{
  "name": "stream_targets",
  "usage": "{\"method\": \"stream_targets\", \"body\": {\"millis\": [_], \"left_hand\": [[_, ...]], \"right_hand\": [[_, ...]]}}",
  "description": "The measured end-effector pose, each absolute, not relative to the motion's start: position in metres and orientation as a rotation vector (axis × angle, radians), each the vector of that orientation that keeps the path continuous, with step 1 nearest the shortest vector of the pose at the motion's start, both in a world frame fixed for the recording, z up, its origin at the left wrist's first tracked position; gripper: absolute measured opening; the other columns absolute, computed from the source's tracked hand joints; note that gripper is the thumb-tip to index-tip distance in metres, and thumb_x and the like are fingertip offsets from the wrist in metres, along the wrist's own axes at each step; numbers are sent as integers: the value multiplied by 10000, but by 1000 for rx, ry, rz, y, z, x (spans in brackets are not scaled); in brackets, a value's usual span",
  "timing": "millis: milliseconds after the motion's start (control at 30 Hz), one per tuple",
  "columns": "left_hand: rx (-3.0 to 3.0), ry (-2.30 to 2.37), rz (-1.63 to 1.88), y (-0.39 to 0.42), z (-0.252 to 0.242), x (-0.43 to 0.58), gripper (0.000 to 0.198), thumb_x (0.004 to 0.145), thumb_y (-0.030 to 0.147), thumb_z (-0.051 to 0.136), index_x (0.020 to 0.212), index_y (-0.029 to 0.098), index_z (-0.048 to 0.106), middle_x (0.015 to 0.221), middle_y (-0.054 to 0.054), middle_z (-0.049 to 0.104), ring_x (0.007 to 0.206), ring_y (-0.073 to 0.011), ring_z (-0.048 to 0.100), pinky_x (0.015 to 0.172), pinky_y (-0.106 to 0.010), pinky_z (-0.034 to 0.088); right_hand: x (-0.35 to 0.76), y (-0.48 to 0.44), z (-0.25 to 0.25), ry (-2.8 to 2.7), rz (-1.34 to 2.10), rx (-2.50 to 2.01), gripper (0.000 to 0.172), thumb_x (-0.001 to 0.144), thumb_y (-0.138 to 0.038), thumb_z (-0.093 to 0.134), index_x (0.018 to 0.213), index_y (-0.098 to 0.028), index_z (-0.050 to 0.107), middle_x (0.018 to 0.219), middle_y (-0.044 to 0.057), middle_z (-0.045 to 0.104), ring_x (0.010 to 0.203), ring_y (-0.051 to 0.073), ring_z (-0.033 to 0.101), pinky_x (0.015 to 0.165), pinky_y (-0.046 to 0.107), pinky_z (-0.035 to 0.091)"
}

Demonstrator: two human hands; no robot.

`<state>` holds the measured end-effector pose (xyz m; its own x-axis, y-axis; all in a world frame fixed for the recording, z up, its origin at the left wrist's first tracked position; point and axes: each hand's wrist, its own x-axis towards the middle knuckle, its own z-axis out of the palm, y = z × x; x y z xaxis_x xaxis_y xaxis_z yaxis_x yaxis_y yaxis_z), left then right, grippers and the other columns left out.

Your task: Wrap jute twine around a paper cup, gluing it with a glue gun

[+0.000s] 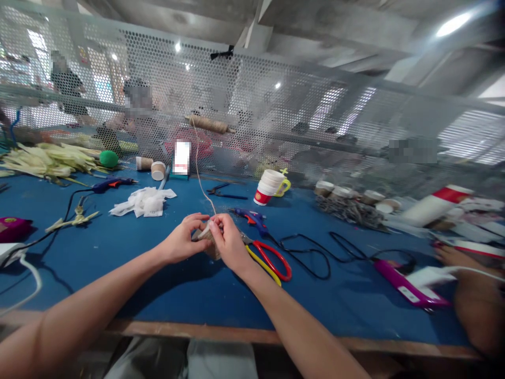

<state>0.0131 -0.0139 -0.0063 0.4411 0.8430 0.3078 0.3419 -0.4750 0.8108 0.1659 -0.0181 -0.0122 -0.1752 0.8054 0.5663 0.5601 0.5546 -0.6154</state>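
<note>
**Cord and a small tan piece in two hands at a blue table**

The blue table ran the width of the view, wooden edge nearest the person. Behind it stood a perforated metal screen, with a roll of cord against it and a grey concrete ceiling above.

The small tan piece was between the hands near the middle of the table, left of the scissors. The left hand curled loosely on its left side, thumb and forefinger parted around it. The right hand had its thumb and fingertips pinched together at the top, apparently on the cord leading down from the roll.

Fingers hid most of the piece, including where the cord met it. The figures beyond the screen were blurred; another person's arm was cut off at right. The phone screen was washed out white.
</note>
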Motion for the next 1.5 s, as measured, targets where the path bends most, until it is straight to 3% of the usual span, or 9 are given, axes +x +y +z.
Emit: {"method": "stream_targets", "body": {"millis": [400,667,867,967,1067,1200,1367,1500], "left_hand": [[1919,1081,1041,-17,-1,14,92,674,259,500,653,175,531,1193,-137,539,1212,-259,404,1031,-434,271],[1884,1026,1023,-15,0,13,79,650,239,506,607,173,503,1178,-130,550,1190,-277,429,1019,-415,292],[1843,1023,995,-16,1,12,108,657,255,522,601,173,479,1220,-143,513,1187,-286,430,994,-416,316],[1843,1002,998,-15,0,12,110,655,259,526,607,171,481,1220,-154,508,1194,-299,419,994,-429,309],[1846,976,994,-15,0,12,96,667,245,516,621,168,483,1239,-167,486,1209,-292,405,994,-431,306],[1873,963,979,-15,0,11,84,680,225,516,624,170,486,1247,-157,485,1213,-270,408,993,-425,312],[1897,939,952,-13,-2,9,93,697,250,526,655,171,502,1257,-150,489,1217,-251,411,1002,-404,301],[1878,889,928,-9,-4,6,128,710,290,532,679,168,510,1266,-136,501,1193,-242,443,986,-376,326]], "right_hand": [[162,-25,-8,-1994,150,-1051,101,866,-223,370,768,-207,389,895,82,492,871,181,492,800,337,420],[171,-23,4,-1989,155,-1080,93,844,-287,421,809,-204,443,937,96,523,923,192,519,816,343,435],[239,20,33,-1682,49,-1898,218,831,-299,438,923,-132,544,988,158,605,924,218,582,798,314,428],[265,38,25,-1684,156,-2071,105,665,-228,626,626,-142,580,726,166,644,832,307,614,708,356,440],[274,49,7,-1659,240,-2142,144,558,-117,664,510,-169,538,631,139,638,793,310,622,662,345,442],[272,49,0,-1592,314,-2088,100,575,-80,614,635,-146,569,648,110,643,715,253,627,614,318,449],[263,21,28,-1556,455,-1840,242,684,-174,562,922,-139,535,713,37,644,586,136,599,533,244,469],[246,-13,51,-1576,854,-1497,166,690,-293,593,736,-136,564,588,21,598,463,99,532,454,226,448]]}}
